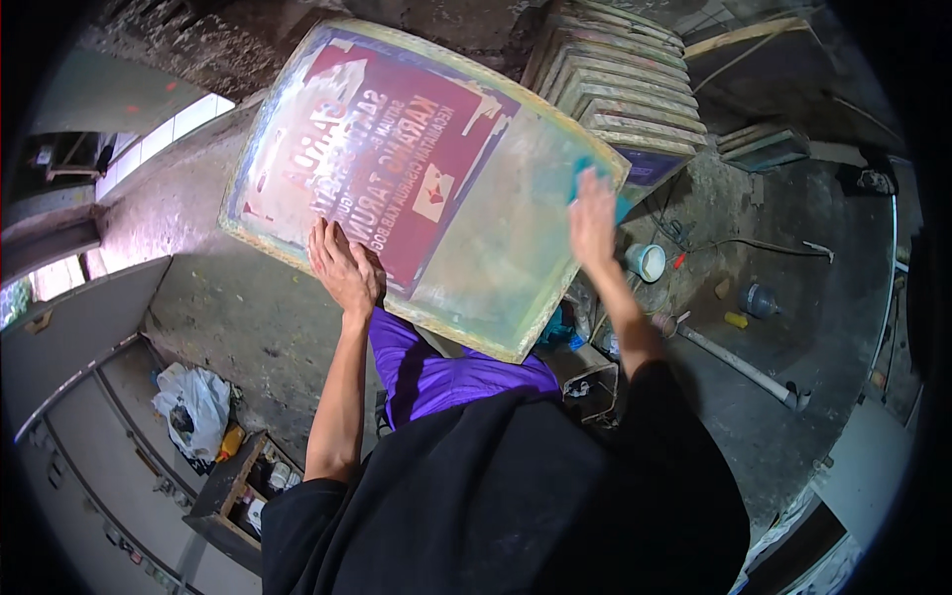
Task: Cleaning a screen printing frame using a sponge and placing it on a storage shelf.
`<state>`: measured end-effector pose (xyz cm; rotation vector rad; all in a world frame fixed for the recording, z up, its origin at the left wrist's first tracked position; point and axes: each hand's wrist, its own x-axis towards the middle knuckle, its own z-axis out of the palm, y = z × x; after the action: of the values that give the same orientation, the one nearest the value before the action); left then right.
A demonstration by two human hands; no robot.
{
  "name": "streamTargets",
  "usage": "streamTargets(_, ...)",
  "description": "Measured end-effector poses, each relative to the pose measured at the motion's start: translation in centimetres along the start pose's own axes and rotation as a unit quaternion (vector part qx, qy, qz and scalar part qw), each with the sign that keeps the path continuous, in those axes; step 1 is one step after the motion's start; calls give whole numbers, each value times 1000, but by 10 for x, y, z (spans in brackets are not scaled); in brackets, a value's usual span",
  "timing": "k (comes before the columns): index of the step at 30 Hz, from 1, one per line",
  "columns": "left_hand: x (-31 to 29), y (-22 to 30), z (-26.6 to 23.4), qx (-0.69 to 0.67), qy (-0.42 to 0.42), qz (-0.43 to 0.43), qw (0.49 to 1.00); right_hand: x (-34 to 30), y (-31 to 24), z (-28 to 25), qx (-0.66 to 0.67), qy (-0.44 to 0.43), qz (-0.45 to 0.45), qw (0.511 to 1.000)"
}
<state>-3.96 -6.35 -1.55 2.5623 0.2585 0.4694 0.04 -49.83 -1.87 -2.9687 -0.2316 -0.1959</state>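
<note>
Black shirt fabric [506, 496] fills the lower middle, and just beyond it purple shorts [466, 382] cover the lap, over which the near edge of a silk-screen frame [451, 188] reaches. Its long axis slants from far left toward near right, with the red-violet stencil [382, 159] on the left part and pale, greenish mesh [501, 253] on the right. The right grip [593, 213] is the nearer one to that pale part, out at the far right corner, flattened over a teal cloth [623, 208] against the screen; blur hides whether its fingers close on the cloth. The left grip [347, 266] rests across the middle of the near long edge, fingers slightly apart on the stencil side; whether anything clamps from beneath, I cannot tell. Right of the frame, a small pale bucket [635, 257] stands on the concrete floor [724, 436] with something whitish inside, and a clear bluish bottle [760, 300] lies farther right, its contents unclear. At lower left, a wooden box [213, 506] holds small whitish containers [281, 474]; beside it slumps a white plastic bag [206, 397], its dark contents unreadable.
</note>
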Motion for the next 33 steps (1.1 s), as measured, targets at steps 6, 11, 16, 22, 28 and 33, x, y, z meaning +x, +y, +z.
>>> streamTargets(6, -2, -1, 3, -15, 36, -32, 999, 12, -102, 18, -1, -83, -132, 988)
streamTargets(11, -2, 1, 2, -23, 45, -40, 998, -68, -200, 3, 277, -260, -348, 857)
streamTargets(16, -7, -3, -3, -36, 36, -51, 997, 94, -98, 17, -68, -68, -178, 979)
streamTargets(22, -5, -5, 2, -51, 54, -38, 997, 67, -159, 52, -36, -41, -260, 964)
streamTargets(28, -3, -6, -3, -104, 65, -39, 992, -34, -257, 5, 326, -210, -264, 883)
streamTargets(33, -3, -4, -4, -122, 45, -58, 990, 24, -214, -42, 652, -289, 141, 687)
